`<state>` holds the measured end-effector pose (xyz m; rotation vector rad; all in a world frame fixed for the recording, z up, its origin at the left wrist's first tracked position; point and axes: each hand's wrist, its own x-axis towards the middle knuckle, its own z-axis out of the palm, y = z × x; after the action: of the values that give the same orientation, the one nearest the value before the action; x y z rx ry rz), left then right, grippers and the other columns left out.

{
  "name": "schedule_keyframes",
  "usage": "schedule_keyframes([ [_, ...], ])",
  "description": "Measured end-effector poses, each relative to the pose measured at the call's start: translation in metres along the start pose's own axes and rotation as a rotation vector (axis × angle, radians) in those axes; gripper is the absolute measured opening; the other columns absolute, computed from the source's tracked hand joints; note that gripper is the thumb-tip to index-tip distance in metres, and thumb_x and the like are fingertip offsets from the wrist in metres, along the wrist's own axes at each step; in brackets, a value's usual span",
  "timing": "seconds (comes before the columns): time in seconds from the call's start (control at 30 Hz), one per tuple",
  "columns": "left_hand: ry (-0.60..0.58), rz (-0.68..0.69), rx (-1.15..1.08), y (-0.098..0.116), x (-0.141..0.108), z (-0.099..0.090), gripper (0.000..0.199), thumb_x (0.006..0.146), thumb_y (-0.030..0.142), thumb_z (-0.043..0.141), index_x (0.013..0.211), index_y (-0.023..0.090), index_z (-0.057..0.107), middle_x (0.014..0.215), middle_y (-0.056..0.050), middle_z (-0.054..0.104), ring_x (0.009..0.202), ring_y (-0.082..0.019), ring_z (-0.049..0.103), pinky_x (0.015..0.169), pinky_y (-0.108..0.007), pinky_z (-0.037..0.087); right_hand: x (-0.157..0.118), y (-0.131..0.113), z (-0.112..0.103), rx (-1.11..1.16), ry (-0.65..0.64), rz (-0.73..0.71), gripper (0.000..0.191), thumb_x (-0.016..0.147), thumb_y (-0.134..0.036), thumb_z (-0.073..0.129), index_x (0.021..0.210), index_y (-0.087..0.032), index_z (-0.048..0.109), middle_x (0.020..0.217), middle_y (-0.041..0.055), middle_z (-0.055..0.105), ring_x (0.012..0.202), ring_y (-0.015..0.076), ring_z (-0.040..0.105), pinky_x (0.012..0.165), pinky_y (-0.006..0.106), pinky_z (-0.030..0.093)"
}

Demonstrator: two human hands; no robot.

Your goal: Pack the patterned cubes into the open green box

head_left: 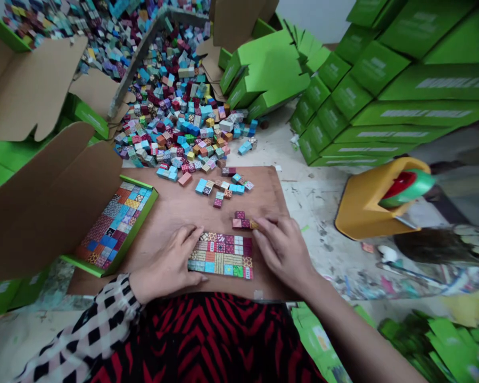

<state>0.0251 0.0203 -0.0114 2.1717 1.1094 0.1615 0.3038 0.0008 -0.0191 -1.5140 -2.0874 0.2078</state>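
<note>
A flat rectangle of small patterned blocks (pixel 221 255) lies in rows on a brown board (pixel 175 202). My left hand (pixel 173 260) clasps its left end, fingers along the far corner and thumb along the near edge. Just beyond the right end, my right hand (pixel 283 250) has its fingertips closed on a small yellow-orange block (pixel 254 224). That block sits at the end of a little group of maroon and pink blocks (pixel 240 220). Farther back on the board are several loose blocks (pixel 223 186), blue, white, pink and maroon.
Left of the board stands an open green box (pixel 143 215) filled with block rows, its cardboard flap raised. A large heap of blocks (pixel 175 106) spreads behind. Green boxes (pixel 383 90) are stacked at back right. On the right are a yellow container (pixel 359 202) and a tape roll (pixel 413 189).
</note>
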Motion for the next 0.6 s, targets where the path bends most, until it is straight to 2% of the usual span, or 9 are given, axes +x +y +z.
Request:
schedule_keyframes([
  [0.07,0.005,0.001,0.008,0.001,0.000,0.000,0.097,0.068,0.041,0.074,0.147,0.023,0.020,0.141,-0.015,0.033,0.132,-0.034,0.035,0.109,-0.052,0.036,0.010,0.009,0.001,0.013,-0.047,0.014,0.036,0.093,-0.026,0.042,0.127,-0.024,0.056,0.109,0.0118,0.058,0.102,0.0278,0.054,0.086,0.048,0.047],
  [0.2,0.004,-0.008,0.038,0.004,0.001,0.000,0.093,0.067,0.037,0.074,0.145,0.021,0.026,0.139,-0.016,0.036,0.131,-0.035,0.035,0.109,-0.054,0.036,0.024,0.015,0.011,0.015,-0.247,-0.066,0.039,0.094,-0.026,0.042,0.131,-0.023,0.053,0.129,0.0131,0.052,0.115,0.0296,0.049,0.092,0.050,0.046],
  [0.3,-0.025,-0.032,0.056,0.005,0.001,-0.002,0.090,0.069,0.035,0.071,0.145,0.019,0.026,0.139,-0.016,0.037,0.130,-0.034,0.035,0.109,-0.054,0.035,0.031,0.014,0.015,0.041,-0.305,-0.095,0.036,0.096,-0.026,0.039,0.126,-0.021,0.057,0.124,0.0126,0.055,0.112,0.0271,0.051,0.091,0.047,0.047],
  [0.47,-0.058,-0.049,0.072,0.004,0.000,0.000,0.087,0.072,0.032,0.068,0.146,0.016,0.025,0.140,-0.016,0.034,0.131,-0.032,0.033,0.111,-0.051,0.032,0.033,0.017,0.011,0.036,-0.248,-0.049,0.031,0.097,-0.031,0.040,0.117,-0.021,0.062,0.116,0.0119,0.059,0.107,0.0266,0.054,0.090,0.047,0.047],
  [0.6,-0.017,-0.027,0.067,0.001,-0.004,0.003,0.090,0.072,0.033,0.069,0.147,0.018,0.021,0.144,-0.016,0.029,0.133,-0.033,0.030,0.111,-0.051,0.032,0.022,0.012,0.004,-0.027,-0.115,0.037,0.034,0.095,-0.035,0.042,0.119,-0.020,0.061,0.111,0.0136,0.057,0.103,0.0282,0.054,0.087,0.048,0.047],
])
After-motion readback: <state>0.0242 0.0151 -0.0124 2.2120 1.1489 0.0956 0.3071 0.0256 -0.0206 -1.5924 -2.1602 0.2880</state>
